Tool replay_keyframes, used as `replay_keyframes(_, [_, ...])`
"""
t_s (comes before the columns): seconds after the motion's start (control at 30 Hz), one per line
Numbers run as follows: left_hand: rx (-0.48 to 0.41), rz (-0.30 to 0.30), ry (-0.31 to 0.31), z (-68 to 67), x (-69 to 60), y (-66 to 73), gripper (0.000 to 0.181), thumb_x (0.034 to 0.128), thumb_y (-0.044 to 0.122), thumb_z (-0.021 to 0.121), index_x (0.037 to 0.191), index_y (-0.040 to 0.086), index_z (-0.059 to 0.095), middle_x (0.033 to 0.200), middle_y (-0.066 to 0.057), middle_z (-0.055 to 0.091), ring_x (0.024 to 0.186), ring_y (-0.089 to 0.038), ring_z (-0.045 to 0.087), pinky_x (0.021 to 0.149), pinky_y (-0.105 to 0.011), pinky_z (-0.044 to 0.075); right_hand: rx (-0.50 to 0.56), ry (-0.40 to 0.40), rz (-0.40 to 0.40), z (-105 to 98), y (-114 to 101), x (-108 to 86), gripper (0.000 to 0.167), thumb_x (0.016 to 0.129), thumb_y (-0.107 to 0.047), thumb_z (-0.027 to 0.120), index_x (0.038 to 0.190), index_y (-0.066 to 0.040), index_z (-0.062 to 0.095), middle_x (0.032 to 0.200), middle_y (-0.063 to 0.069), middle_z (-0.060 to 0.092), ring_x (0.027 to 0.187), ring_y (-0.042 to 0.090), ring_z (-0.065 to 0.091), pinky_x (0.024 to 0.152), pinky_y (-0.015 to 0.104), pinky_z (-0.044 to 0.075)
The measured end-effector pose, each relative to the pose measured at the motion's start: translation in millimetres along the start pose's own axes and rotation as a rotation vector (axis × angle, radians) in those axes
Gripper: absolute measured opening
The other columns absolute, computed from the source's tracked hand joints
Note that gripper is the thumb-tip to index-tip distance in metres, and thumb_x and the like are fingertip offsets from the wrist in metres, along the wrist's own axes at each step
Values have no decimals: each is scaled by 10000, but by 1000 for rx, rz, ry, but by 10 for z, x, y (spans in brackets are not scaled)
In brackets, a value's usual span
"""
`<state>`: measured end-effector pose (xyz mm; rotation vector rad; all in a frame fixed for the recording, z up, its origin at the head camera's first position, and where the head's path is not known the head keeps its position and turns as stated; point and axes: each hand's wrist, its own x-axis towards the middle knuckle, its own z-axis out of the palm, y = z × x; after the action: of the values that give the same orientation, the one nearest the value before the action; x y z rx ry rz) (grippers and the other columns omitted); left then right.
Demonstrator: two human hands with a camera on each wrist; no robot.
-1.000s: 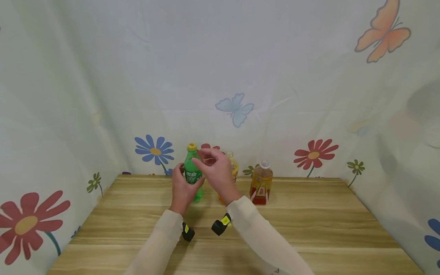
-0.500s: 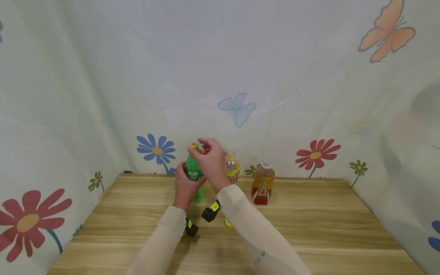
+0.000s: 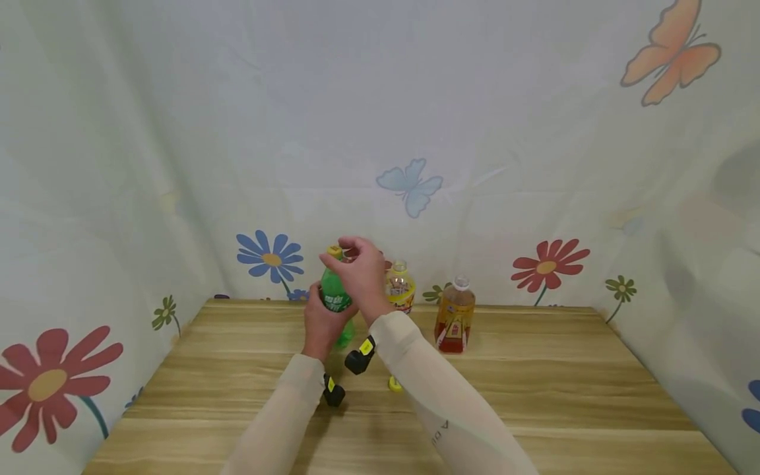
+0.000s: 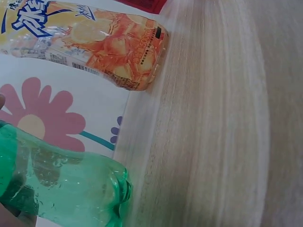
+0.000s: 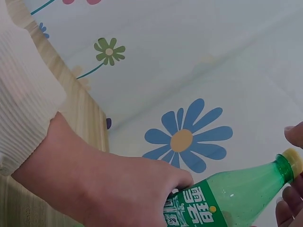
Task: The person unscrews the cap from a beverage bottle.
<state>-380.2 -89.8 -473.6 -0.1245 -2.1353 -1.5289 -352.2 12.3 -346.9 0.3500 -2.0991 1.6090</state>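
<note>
A green plastic soda bottle (image 3: pixel 335 290) with a yellow cap (image 3: pixel 334 252) stands nearly upright, its base near the table. My left hand (image 3: pixel 323 323) grips its body around the label. My right hand (image 3: pixel 363 274) is at the top, thumb and fingers curled around the cap. In the right wrist view, fingers (image 5: pixel 286 203) are beneath the cap (image 5: pixel 293 161), and the thumb lies just above it; contact there is hard to tell. In the left wrist view, the green bottle (image 4: pixel 71 184) looks clear, with droplets inside.
Behind my right hand stands an uncapped orange-drink bottle (image 3: pixel 400 290). Further right is an uncapped bottle of reddish-brown drink (image 3: pixel 454 320). A loose yellow cap (image 3: pixel 395 384) lies on the wooden table (image 3: pixel 534 389), near my right sleeve. A flowered curtain (image 3: pixel 475 132) encloses the table.
My right hand has moved up and left to the bottle's cap. The bottle has shifted slightly right in view. The loose yellow cap has come into clearer view.
</note>
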Motion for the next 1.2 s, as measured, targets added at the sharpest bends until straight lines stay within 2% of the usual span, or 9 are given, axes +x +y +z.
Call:
replay_keyframes(0.33, [-34,44,30,83,1,-77,735,778,266,888,1354,42,492,1182,-193,673,1065,-359,659,939,-526,559,-11,-10,15,25,3,58,412,842,-315,853,1186,-127,726,1100,22,730,987,182,676,903,340,593])
replay_keyframes(0.57, [-25,75,64,121,6,-94,666,758,222,895,1280,31,527,1098,-196,698,995,-358,675,891,-519,566,20,-5,30,39,63,97,422,842,-304,855,1176,-78,732,1067,43,748,967,174,701,890,343,605])
replay_keyframes(0.83, [-17,97,78,149,7,-187,678,759,240,879,1290,21,519,1087,-190,696,974,-349,675,873,-520,572,-3,-21,63,67,122,93,349,834,-373,854,1081,-143,764,1013,-8,755,925,139,705,842,321,610])
replay_keyframes(0.97, [-48,106,67,155,11,-216,667,773,227,865,1300,29,507,1117,-178,689,993,-334,673,880,-517,573,-18,-24,44,67,147,107,351,830,-413,849,1055,-155,776,992,-21,760,899,125,706,804,293,609])
replay_keyframes(1.2, [-98,103,40,148,21,-208,674,780,226,864,1310,38,491,1159,-173,674,1024,-345,662,914,-531,568,-17,-19,24,54,154,120,325,841,-387,846,1045,-143,778,984,-13,762,894,127,709,804,284,609])
